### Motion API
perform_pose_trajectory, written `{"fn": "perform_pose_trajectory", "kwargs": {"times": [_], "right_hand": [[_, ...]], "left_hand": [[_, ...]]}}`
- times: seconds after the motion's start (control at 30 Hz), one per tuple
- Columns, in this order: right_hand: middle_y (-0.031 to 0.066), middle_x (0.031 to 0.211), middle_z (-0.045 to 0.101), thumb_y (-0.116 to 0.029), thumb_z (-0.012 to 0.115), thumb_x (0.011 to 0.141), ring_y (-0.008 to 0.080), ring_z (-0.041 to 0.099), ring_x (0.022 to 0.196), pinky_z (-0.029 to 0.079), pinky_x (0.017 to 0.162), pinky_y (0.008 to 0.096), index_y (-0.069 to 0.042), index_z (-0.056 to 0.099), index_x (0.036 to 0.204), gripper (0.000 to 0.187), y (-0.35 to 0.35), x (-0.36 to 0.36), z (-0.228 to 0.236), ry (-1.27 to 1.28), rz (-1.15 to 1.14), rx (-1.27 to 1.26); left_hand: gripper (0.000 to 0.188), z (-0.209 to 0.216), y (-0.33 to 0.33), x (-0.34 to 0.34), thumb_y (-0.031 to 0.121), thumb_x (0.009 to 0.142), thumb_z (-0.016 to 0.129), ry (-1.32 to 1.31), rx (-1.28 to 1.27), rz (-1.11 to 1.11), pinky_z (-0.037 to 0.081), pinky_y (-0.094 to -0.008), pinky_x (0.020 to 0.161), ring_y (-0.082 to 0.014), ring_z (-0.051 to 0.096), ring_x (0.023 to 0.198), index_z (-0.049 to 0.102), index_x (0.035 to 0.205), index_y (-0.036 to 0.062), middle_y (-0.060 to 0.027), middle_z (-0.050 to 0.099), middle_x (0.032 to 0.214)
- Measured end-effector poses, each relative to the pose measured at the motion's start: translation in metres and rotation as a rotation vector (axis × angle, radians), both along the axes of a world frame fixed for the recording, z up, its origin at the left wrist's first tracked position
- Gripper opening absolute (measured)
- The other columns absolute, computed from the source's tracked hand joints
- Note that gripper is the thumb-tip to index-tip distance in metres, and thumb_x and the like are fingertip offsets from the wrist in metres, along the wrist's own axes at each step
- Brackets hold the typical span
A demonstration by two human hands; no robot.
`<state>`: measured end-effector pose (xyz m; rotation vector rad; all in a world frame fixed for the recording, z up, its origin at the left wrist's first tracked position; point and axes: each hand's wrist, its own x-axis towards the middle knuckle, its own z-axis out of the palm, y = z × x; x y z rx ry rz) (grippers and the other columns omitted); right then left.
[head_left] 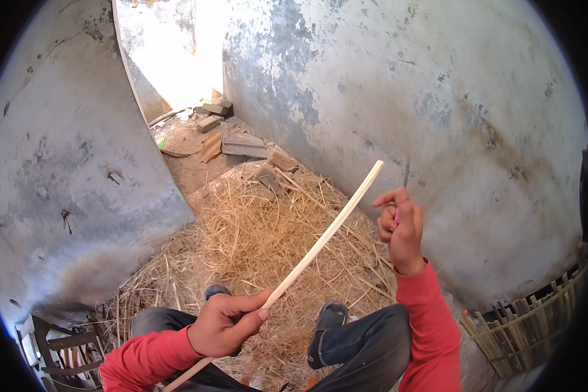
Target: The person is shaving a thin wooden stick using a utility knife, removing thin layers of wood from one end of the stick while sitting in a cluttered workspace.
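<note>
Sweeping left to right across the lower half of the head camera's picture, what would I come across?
Dark slatted frame → bare left hand gripping a long, pale wooden stick → dark strapped sandal → bare right hand → tan basket-like thing of upright slats.

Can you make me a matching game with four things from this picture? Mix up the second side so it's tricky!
Things:
1. pale wooden strip
2. slatted basket
3. straw-like shavings
4. right hand

Places and states:
A. scattered over the floor
B. raised, not gripping the strip
C. pinched by the left hand
D. at the lower right of the picture

Right pairs: 1-C, 2-D, 3-A, 4-B
</note>
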<state>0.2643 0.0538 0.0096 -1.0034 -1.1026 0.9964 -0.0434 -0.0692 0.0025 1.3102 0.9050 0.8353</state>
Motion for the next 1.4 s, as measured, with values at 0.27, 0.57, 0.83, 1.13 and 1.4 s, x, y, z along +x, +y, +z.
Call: {"fn": "perform_pose_trajectory", "kwargs": {"times": [0.27, 0.57, 0.83, 1.13, 1.4], "right_hand": [[-0.0089, 0.055, 0.042, -0.024, 0.062, 0.098, -0.0002, 0.031, 0.045, 0.02, 0.042, 0.0217, 0.003, 0.068, 0.105, 0.029, -0.012, -0.028, 0.008, -0.054, 0.219, 0.0], [-0.0086, 0.056, 0.039, -0.023, 0.058, 0.101, 0.0012, 0.03, 0.047, 0.021, 0.043, 0.0215, 0.003, 0.065, 0.112, 0.029, -0.004, -0.02, 0.001, 0.043, 0.37, 0.042], [-0.0068, 0.065, 0.042, -0.032, 0.048, 0.105, 0.0007, 0.033, 0.053, 0.025, 0.045, 0.0198, -0.004, 0.058, 0.111, 0.03, 0.001, -0.006, 0.006, -0.029, 0.256, 0.046], [-0.0062, 0.065, 0.044, -0.033, 0.048, 0.105, 0.0016, 0.039, 0.054, 0.03, 0.048, 0.0199, -0.005, 0.055, 0.091, 0.032, 0.004, 0.007, 0.01, -0.28, 0.155, 0.098], [-0.0064, 0.057, 0.041, -0.031, 0.049, 0.104, 0.0023, 0.037, 0.053, 0.029, 0.048, 0.0229, -0.008, 0.054, 0.073, 0.039, 0.002, 0.003, 0.0, -0.235, 0.16, 0.013]], "left_hand": [[0.04, -0.007, 0.004, 0.01, 0.003, 0.097, 0.054, 0.052, 0.08, -0.043, 0.035, -0.0186, 0.055, 0.0003, 0.043, 0.063, 0.054, 0.137, -0.0018, 0.0057, 0.054, 0.071], [0.043, 0.013, 0.012, 0.002, 0.012, 0.105, 0.044, -0.203, -0.4, -0.196, 0.027, -0.0213, 0.049, -0.0039, 0.032, 0.053, 0.042, 0.147, 0.0007, 0.0061, 0.035, 0.064], [0.044, 0.014, 0.016, -0.002, 0.017, 0.104, 0.047, -0.151, -0.343, -0.132, 0.026, -0.0213, 0.047, -0.0042, 0.034, 0.049, 0.046, 0.142, -0.0049, 0.0047, 0.039, 0.059], [0.042, 0.011, 0.016, -0.001, 0.012, 0.104, 0.048, -0.078, -0.292, -0.143, 0.028, -0.0212, 0.05, -0.0025, 0.035, 0.052, 0.047, 0.144, 0.0, 0.0069, 0.039, 0.062], [0.039, 0.008, 0.012, 0.003, 0.013, 0.102, 0.051, -0.063, -0.243, -0.112, 0.028, -0.0219, 0.048, -0.0039, 0.036, 0.049, 0.053, 0.137, -0.004, 0.0066, 0.041, 0.059]]}}
